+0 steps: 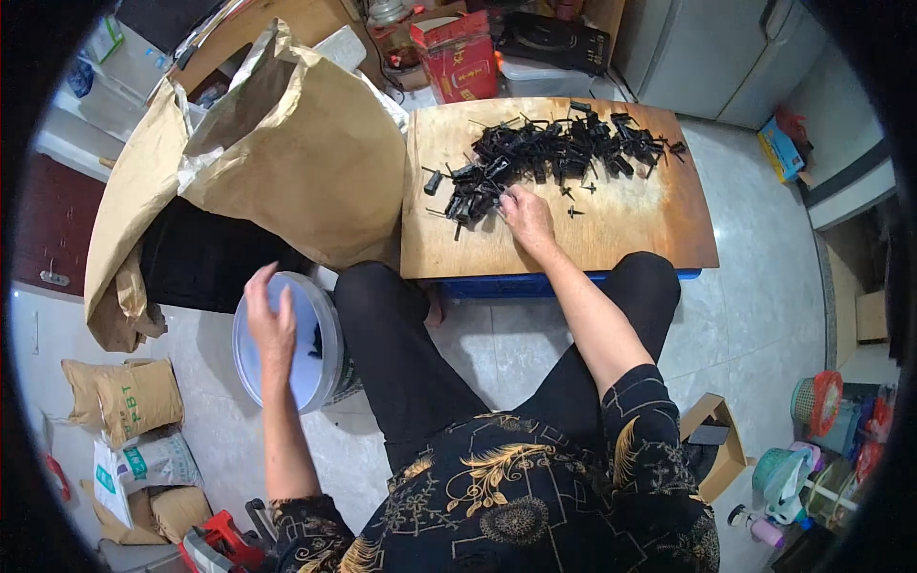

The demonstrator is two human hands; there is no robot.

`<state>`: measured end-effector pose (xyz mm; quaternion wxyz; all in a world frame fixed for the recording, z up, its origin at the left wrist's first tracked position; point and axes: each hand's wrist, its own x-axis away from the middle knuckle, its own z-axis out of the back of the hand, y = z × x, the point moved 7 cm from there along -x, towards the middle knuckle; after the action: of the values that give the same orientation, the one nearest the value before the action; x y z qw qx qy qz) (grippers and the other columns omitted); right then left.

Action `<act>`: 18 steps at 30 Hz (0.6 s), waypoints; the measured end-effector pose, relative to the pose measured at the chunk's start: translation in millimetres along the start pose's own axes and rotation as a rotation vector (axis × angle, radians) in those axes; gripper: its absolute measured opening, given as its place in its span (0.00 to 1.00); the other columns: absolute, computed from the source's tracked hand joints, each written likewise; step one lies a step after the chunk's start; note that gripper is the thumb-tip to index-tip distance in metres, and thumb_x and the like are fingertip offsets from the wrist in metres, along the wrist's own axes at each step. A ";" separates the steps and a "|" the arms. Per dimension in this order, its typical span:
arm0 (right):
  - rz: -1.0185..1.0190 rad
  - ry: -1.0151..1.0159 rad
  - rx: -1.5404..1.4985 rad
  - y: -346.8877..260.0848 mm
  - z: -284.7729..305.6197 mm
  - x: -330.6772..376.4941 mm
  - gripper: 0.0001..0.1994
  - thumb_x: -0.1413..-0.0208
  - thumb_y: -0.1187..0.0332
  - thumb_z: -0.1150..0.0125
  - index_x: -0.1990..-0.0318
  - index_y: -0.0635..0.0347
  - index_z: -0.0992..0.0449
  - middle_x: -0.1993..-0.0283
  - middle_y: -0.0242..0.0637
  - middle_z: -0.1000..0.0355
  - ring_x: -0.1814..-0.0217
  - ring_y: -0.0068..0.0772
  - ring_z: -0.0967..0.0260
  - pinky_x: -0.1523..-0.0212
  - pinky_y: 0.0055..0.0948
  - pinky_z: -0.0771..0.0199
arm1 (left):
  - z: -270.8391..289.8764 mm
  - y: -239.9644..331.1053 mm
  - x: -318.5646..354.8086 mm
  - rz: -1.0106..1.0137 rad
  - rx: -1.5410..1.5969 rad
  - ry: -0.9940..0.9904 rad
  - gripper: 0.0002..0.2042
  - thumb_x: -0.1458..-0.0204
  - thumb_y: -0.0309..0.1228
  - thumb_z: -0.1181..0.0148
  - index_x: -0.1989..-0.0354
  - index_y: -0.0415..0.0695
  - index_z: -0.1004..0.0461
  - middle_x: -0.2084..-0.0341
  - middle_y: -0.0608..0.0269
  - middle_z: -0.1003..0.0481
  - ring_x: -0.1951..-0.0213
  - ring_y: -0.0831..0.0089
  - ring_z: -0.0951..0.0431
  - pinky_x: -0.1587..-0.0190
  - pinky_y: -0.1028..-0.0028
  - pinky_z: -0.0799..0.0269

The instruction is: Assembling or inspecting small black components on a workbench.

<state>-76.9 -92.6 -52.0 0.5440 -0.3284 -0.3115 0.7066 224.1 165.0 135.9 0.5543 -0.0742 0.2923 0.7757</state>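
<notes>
A heap of small black plastic parts, several with thin stems, lies on a wooden board in front of me. My right hand is at the near left edge of the heap, its fingers bent together against the parts. What sits between those fingertips is too small to make out. Over the white round bucket on my left hangs my left hand, thumb and fingers apart, with nothing in it. Inside the bucket a dark patch shows beside the hand; the rest is partly covered by my arm.
A large open brown paper sack stands left of the board. Behind the board are a red box and a black hotplate. Smaller packed sacks lie at far left. A cardboard box stands to my right.
</notes>
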 end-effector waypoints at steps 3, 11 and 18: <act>0.019 0.066 -0.037 -13.9 14.9 4.0 0.10 0.48 0.62 0.46 0.65 0.58 0.28 0.68 0.51 0.28 0.62 0.54 0.30 0.62 0.44 0.32 | -44.1 55.0 -21.9 -0.090 0.267 -0.101 0.14 0.49 0.24 0.47 0.53 0.37 0.32 0.57 0.58 0.30 0.56 0.71 0.28 0.55 0.76 0.34; -0.311 -0.017 -0.771 15.1 30.6 12.5 0.10 0.44 0.62 0.46 0.75 0.54 0.32 0.87 0.19 0.45 0.88 0.13 0.51 0.89 0.19 0.52 | -214.6 152.5 -28.0 0.512 1.204 -0.755 0.28 0.49 0.32 0.42 0.42 0.37 0.45 0.61 0.57 0.30 0.65 0.74 0.26 0.71 0.77 0.29; -0.457 -0.147 -0.950 -8.3 53.1 50.1 0.07 0.45 0.65 0.46 0.73 0.55 0.32 0.85 0.20 0.43 0.88 0.11 0.52 0.88 0.15 0.53 | -224.4 193.5 -25.3 -0.065 0.920 -0.389 0.33 0.60 0.19 0.39 0.42 0.41 0.45 0.51 0.50 0.37 0.67 0.70 0.26 0.68 0.76 0.26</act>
<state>-124.4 -46.4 -20.3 0.4520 -0.4121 -0.6980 0.3724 11.8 -17.4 35.3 0.5977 0.3148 0.4929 0.5483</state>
